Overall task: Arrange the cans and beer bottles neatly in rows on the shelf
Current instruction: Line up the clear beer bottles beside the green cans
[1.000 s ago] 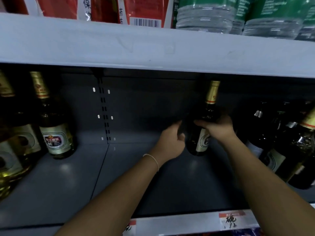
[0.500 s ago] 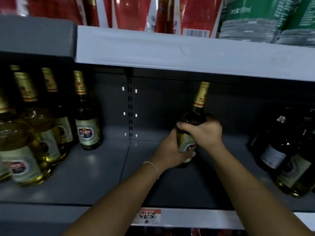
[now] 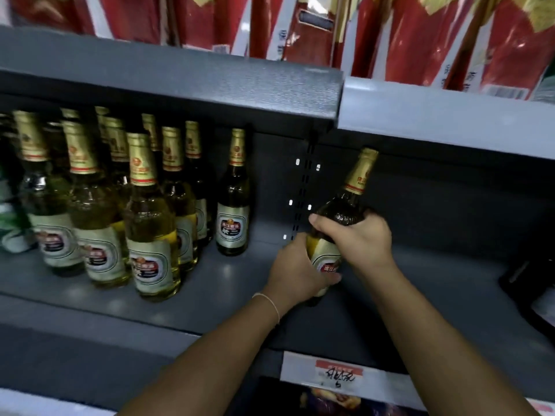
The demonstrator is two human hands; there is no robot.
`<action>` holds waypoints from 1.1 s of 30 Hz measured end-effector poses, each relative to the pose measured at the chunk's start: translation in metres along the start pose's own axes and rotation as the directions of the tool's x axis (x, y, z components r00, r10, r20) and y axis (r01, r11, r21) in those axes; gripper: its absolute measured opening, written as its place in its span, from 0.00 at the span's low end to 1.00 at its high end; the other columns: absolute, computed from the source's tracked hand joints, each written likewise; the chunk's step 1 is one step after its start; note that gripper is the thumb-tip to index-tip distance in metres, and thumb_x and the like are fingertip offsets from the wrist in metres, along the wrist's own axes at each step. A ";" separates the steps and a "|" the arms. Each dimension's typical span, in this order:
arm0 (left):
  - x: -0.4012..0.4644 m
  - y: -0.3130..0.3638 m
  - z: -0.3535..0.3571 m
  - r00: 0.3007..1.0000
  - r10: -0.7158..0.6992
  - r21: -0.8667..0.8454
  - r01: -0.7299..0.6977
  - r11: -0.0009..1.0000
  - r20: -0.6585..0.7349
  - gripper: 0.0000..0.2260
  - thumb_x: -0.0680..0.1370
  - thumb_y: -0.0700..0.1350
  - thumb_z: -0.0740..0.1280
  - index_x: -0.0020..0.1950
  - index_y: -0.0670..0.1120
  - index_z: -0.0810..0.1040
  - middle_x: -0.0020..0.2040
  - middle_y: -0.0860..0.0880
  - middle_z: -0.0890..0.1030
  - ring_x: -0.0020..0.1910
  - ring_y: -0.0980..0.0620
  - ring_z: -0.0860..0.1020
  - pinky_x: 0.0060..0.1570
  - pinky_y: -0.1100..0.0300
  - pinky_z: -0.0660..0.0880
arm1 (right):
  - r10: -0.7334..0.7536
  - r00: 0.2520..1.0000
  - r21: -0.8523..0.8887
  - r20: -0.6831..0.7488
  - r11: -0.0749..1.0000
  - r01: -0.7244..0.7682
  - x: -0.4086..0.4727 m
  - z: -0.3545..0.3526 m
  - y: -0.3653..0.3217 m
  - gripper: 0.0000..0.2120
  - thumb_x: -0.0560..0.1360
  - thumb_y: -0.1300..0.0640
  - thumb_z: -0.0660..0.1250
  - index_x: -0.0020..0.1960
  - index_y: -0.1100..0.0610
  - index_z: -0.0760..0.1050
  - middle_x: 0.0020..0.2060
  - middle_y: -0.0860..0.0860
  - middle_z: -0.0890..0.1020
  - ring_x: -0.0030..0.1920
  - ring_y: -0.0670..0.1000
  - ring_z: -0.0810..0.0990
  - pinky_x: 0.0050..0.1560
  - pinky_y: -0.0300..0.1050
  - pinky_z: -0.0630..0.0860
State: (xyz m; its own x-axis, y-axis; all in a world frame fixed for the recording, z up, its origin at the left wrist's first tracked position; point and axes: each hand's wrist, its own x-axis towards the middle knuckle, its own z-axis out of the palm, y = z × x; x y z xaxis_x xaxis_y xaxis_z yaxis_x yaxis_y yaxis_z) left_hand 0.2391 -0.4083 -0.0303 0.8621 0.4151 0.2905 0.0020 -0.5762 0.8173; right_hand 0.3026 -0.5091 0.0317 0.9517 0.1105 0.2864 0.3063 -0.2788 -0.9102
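Observation:
A beer bottle (image 3: 348, 205) with gold foil on its neck is held in both hands, tilted with its top leaning right. My left hand (image 3: 295, 270) wraps its lower body by the label. My right hand (image 3: 359, 238) grips its shoulder from above. The bottle's base is near the grey shelf (image 3: 240, 283), right of the rows. Several matching bottles (image 3: 150, 223) stand in rows at the left. The nearest is a lone dark bottle (image 3: 233, 205), a short gap left of my hands.
The upper shelf board (image 3: 210, 82) hangs low over the bottle tops and carries red packages (image 3: 405, 34). A dark object (image 3: 528, 277) sits at the far right edge. A handwritten price tag (image 3: 339, 375) is on the shelf's front rail.
Both hands have carried the bottle left along the shelf and my view has swung left, so more of the left rows shows. The dark bottles at the right have left the view.

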 end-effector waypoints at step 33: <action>-0.004 -0.098 -0.130 1.000 -0.024 -0.357 0.022 0.934 -0.003 0.25 0.69 0.37 0.75 0.62 0.50 0.70 0.53 0.52 0.81 0.51 0.56 0.81 0.51 0.61 0.79 | -0.190 0.967 0.149 0.168 0.975 0.166 -0.068 0.149 -0.045 0.27 0.61 0.57 0.83 0.58 0.54 0.78 0.46 0.46 0.86 0.46 0.43 0.85 0.51 0.47 0.83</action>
State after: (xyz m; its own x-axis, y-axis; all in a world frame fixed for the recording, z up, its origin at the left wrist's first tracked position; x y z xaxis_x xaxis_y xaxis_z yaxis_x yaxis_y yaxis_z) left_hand 0.1700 -0.2619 -0.0470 0.8602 0.4312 0.2722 -0.1604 -0.2778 0.9472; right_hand 0.2207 -0.3617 0.0081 0.8589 0.3201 0.3997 0.4532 -0.1118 -0.8844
